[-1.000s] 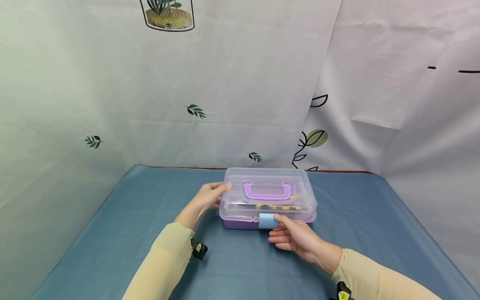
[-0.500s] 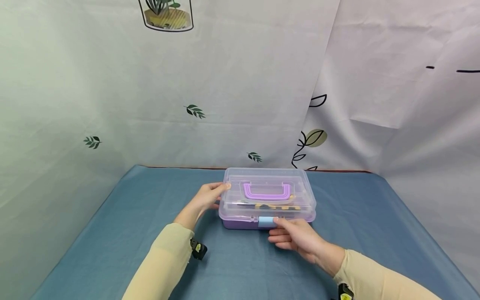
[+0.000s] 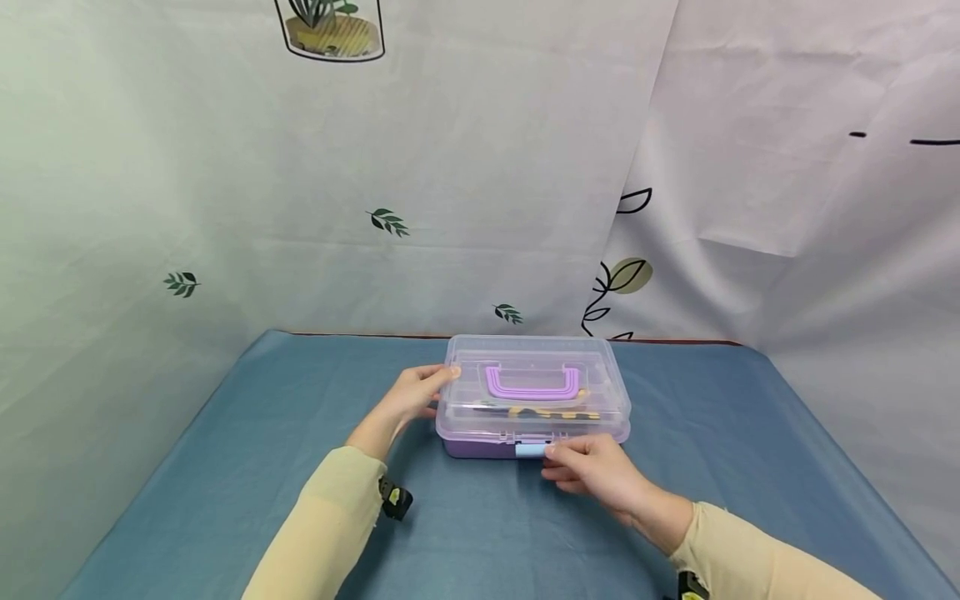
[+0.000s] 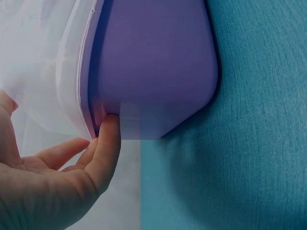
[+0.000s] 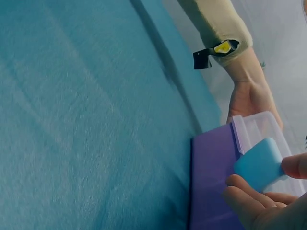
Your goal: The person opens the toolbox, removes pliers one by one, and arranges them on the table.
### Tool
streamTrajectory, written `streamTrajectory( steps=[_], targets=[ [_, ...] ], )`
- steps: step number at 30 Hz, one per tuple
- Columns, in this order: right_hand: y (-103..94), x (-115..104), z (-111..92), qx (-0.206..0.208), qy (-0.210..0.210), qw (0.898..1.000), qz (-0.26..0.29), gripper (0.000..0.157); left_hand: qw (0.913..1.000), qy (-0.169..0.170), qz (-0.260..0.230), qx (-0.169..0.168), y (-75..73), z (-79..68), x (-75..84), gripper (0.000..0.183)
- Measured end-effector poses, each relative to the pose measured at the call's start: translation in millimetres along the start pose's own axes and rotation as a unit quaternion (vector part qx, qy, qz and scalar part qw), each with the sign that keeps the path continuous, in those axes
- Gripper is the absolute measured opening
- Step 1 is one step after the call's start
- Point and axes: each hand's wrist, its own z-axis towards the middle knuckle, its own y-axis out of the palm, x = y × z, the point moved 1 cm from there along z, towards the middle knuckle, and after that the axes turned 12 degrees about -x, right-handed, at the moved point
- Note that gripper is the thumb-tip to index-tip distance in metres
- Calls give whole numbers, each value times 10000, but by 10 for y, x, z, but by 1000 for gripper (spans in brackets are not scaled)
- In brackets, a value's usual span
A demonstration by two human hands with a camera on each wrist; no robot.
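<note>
A plastic storage box with a clear lid [image 3: 540, 348] and purple base [image 3: 478, 448] sits on the blue cloth. Its lid is down, and a folded purple handle [image 3: 534, 392] lies on top. My left hand [image 3: 411, 395] grips the box's left end, thumb on the lid; the left wrist view has its fingers [image 4: 106, 148] under the rim. At the front, my right hand [image 3: 600, 477] pinches the blue latch [image 3: 531, 451] between thumb and fingers. In the right wrist view, the latch [image 5: 261, 163] stands out from the box. Something yellow and black [image 3: 551, 413] shows through the lid.
A blue cloth [image 3: 247, 467] covers the table under the box. Pale fabric printed with leaves [image 3: 465, 167] hangs behind and along both sides. The box stands near the table's back edge.
The right hand has swung the blue latch upward and outward from the box front, so it looks thinner in the head view. The left hand and the box stay in place.
</note>
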Motion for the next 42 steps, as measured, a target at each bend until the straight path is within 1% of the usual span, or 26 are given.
streamTrajectory(
  steps=[7, 13, 17, 21, 23, 24, 28, 30, 37, 42],
  targets=[
    [-18, -8, -18, 16, -372, 9969, -688, 38, 10000, -38, 16, 10, 3, -8, 8, 71],
    [-26, -9, -37, -32, -652, 9881, -1390, 35, 9999, -65, 16, 74, 4, -8, 5, 71],
    [-24, 3, -37, -98, -750, 9849, -1556, 34, 9999, -54, 45, 86, 1, 9, -4, 70],
    [-19, 32, -39, -206, -607, 9878, -1419, 34, 10000, -18, 49, 58, -3, 2, 9, 69],
    [-15, 50, -43, -295, -504, 9895, -1320, 35, 10000, -19, 76, 27, 24, -86, 94, 67],
    [-15, 64, -40, -341, -435, 9905, -1257, 36, 10000, -27, 72, 36, 27, -88, 96, 67],
    [-7, 102, -27, -469, -223, 9931, -1053, 39, 9999, -76, 71, 83, 41, -79, 93, 66],
    [-5, 118, -16, -493, -135, 9939, -982, 41, 9999, -79, 32, 102, 19, 8, 11, 69],
    [-17, 147, 20, -492, 58, 9945, -925, 47, 9999, -59, 66, 77, 12, 1, 8, 71],
    [-30, 142, 35, -527, 84, 9935, -1002, 47, 9999, -84, 84, 99, 6, 1, 9, 71]
  ],
)
